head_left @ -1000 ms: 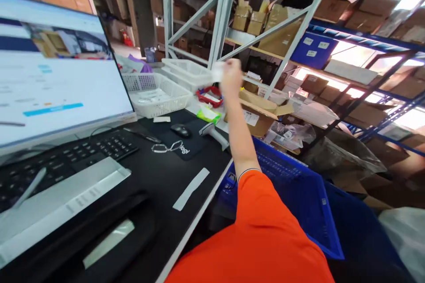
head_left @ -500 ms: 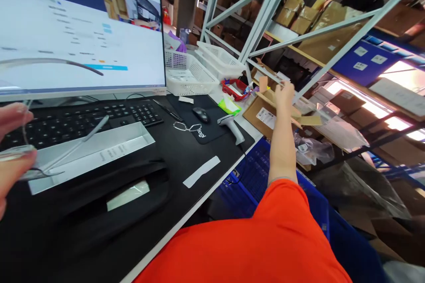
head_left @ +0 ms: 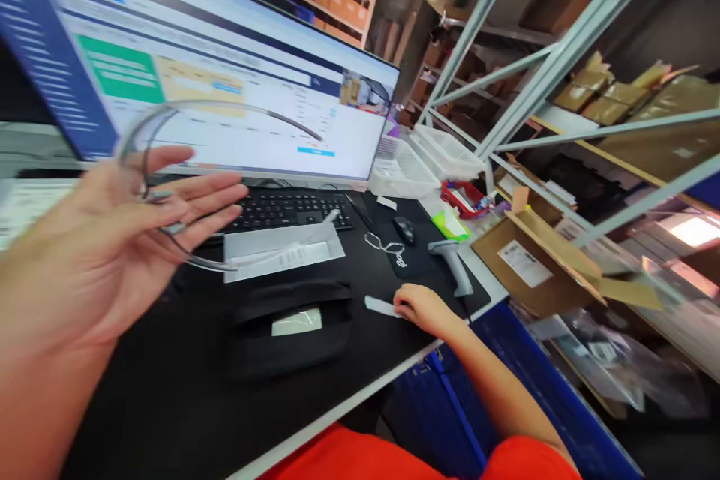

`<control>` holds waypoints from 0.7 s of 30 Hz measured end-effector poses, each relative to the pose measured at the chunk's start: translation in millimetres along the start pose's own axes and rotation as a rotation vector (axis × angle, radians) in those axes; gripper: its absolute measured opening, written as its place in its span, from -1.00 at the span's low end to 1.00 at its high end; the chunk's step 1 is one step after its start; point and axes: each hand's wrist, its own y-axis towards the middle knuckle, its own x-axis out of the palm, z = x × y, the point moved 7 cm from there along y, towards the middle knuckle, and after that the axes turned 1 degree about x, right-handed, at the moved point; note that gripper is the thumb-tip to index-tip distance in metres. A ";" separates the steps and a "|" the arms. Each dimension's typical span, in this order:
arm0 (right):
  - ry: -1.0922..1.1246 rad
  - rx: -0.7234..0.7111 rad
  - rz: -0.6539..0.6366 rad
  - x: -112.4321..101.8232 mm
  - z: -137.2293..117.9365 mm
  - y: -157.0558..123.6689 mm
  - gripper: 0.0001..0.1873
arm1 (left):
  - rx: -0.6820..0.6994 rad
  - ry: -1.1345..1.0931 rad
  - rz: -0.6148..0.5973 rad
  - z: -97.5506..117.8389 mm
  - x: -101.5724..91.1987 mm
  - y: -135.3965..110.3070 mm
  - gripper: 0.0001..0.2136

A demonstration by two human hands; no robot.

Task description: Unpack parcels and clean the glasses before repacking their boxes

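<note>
My left hand (head_left: 121,240) is raised in front of the monitor and holds a pair of clear-framed eyeglasses (head_left: 236,105) by thumb and forefinger, its other fingers stretched out. One temple arm of the glasses arcs across the screen. On the desk, my right hand (head_left: 424,307) has its fingers curled onto the right end of a white paper strip (head_left: 379,305). Left of it lies a black pouch (head_left: 286,367) with a pale sheet (head_left: 297,322) in its opening. Behind the pouch is an open narrow white box (head_left: 281,251).
A keyboard (head_left: 281,206), mouse (head_left: 403,230), second pair of glasses (head_left: 384,244) and barcode scanner (head_left: 453,262) are on the desk under the monitor (head_left: 270,142). White baskets (head_left: 405,172) and a red tray (head_left: 464,199) stand behind. An open carton (head_left: 517,270) is at right.
My right hand has come back from the carton to the paper strip. My left hand with the eyeglasses shows further into view, and the camera has turned left.
</note>
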 end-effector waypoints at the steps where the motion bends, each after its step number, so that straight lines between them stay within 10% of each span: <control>1: 0.021 -0.005 0.033 -7.3 -0.3 3.5 -0.87 | 0.051 0.035 -0.048 8.5 3.9 -1.4 -0.45; 4: 0.165 -0.052 0.168 -37.2 -11.4 16.4 -0.83 | 0.069 0.017 -0.078 22.7 3.5 -5.2 -0.58; 11: 1.275 -0.460 0.619 -129.7 -102.6 38.0 -0.33 | -0.025 -0.143 0.105 32.4 -4.6 -13.4 -0.65; 16: 1.488 -0.493 0.623 -133.7 -167.4 69.3 -0.50 | -0.089 -0.181 0.198 26.7 -4.4 -18.4 -0.64; 21: 1.648 -0.361 0.715 -129.2 -169.2 91.9 -0.47 | -0.130 -0.142 0.192 18.2 -0.3 -19.3 -0.68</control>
